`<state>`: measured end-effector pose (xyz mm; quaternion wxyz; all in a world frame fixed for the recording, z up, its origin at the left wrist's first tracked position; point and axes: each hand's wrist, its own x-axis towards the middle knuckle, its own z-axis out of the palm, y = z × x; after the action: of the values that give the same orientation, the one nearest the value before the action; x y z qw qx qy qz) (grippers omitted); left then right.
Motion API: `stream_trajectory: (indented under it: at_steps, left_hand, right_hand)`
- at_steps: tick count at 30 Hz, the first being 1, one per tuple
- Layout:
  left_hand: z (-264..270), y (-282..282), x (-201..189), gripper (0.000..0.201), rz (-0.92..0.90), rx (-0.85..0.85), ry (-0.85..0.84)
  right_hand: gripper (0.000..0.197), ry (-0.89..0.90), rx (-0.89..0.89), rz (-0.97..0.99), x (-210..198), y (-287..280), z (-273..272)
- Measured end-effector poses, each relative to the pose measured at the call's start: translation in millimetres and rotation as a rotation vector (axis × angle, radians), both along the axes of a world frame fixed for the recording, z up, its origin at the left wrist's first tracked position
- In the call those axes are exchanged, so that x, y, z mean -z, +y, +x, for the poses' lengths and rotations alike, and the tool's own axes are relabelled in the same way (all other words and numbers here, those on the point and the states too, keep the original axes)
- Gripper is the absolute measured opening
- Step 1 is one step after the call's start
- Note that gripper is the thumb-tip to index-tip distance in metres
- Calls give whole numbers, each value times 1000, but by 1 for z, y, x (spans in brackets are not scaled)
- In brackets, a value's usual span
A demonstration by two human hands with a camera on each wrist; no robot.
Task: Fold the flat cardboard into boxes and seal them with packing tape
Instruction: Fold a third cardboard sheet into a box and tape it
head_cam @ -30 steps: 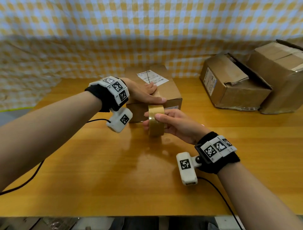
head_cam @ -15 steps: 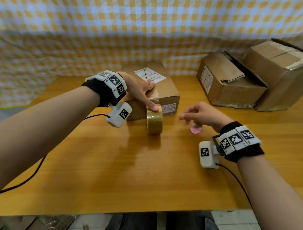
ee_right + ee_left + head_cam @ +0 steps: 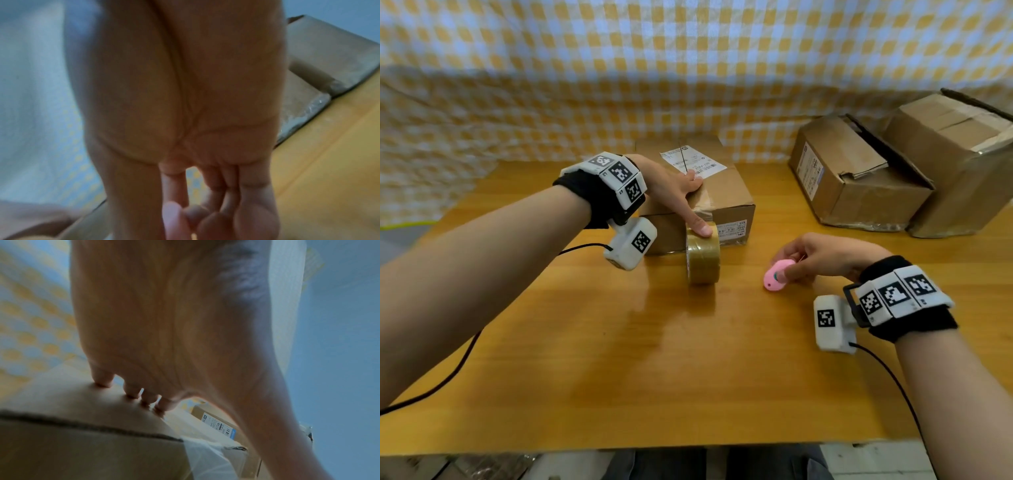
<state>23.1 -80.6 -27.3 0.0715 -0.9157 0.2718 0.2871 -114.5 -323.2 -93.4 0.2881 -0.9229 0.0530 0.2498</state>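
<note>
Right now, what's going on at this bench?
A person is mid-way through taping a small cardboard box on the wooden table. The left hand rests on the box, its thumb touching the tape roll, which stands on edge against the box front. The right hand pinches a small pink cutter just off the table. Two more boxes sit at the right.

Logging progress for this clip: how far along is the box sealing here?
Done: the small brown cardboard box is folded shut, clear tape already over its near edge. In hand: the left hand rests on it, thumb on the upright brown packing tape roll; the right hand pinches a small pink cutter. Left: cutting the tape. The open-flapped box is unsealed.
</note>
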Motion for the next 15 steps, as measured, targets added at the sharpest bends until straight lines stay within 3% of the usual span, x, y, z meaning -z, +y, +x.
stream_trajectory:
  at_steps: [8,15]
  left_hand:
    - [0,1,1,140,-25,-14,11]
    - [0,0,1,141,-20,-7,11]
  right_hand:
    - [23,-409,240,638,-8,8,5]
    - [24,-457,256,766,-15,25,12]
